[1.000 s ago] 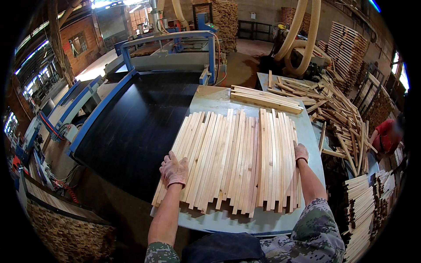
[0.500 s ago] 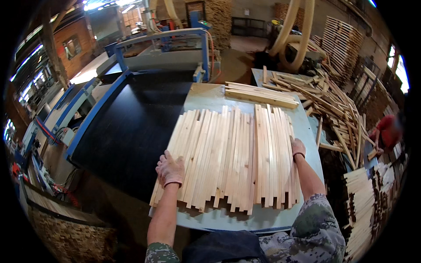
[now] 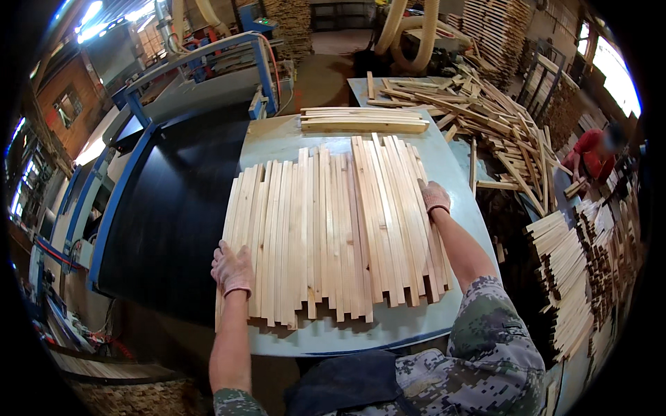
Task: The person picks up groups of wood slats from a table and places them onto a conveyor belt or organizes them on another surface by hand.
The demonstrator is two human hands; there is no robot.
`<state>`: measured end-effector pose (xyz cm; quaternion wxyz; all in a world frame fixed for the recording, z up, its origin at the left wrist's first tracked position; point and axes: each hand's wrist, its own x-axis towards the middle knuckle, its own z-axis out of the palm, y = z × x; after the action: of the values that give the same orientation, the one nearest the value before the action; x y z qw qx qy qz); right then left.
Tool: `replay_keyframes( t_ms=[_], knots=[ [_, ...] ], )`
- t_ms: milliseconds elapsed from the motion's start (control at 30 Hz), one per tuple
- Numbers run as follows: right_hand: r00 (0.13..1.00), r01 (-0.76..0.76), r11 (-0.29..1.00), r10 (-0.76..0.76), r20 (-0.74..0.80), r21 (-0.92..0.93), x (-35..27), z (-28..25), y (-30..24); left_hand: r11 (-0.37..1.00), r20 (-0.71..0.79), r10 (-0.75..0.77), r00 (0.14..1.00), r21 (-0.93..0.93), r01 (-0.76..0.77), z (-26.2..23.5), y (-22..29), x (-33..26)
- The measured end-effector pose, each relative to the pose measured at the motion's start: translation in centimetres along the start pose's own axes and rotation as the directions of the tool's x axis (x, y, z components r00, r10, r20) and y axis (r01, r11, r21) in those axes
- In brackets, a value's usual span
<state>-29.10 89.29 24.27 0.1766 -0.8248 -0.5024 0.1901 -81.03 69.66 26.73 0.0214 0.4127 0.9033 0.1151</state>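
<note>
Here, strips (image 3: 319, 236) lie side by side on the table (image 3: 312, 338), their near ends uneven. The left hand (image 3: 233, 267) rests on their left edge, fingers a little apart; the right hand (image 3: 435, 196) is at their right edge, its fingers partly hidden, so I cannot tell whether they grip. Boards (image 3: 364, 127) lie crosswise beyond, a black belt (image 3: 166, 208) to the left, loose sticks (image 3: 510, 142) at far right
</note>
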Motion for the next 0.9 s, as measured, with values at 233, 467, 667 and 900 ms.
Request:
replay_keyframes(
  t_ms=[233,467,667,900],
  knots=[
    [0.976,0.204,0.979,-0.205,-0.077,-0.022,-2.6,-1.2,0.7,0.882,-0.083,0.465,0.881,-0.043,-0.469,1.9,7.7,-0.1],
    [0.891,0.249,0.968,-0.244,0.382,0.037,-8.1,-8.1,-0.2,0.791,0.31,0.608,0.731,-0.149,-0.594,0.3,23.4,-8.8],
    [0.944,0.236,0.97,-0.214,0.249,-0.063,-10.1,-5.2,-0.8,0.835,0.529,0.551,0.646,-0.341,-0.432,-1.1,26.4,-11.1],
    [0.951,0.299,0.954,-0.3,0.068,0.03,-9.5,-2.5,1.8,0.608,0.373,0.639,0.673,-0.781,-0.145,2.8,25.0,-12.4]
  ],
)
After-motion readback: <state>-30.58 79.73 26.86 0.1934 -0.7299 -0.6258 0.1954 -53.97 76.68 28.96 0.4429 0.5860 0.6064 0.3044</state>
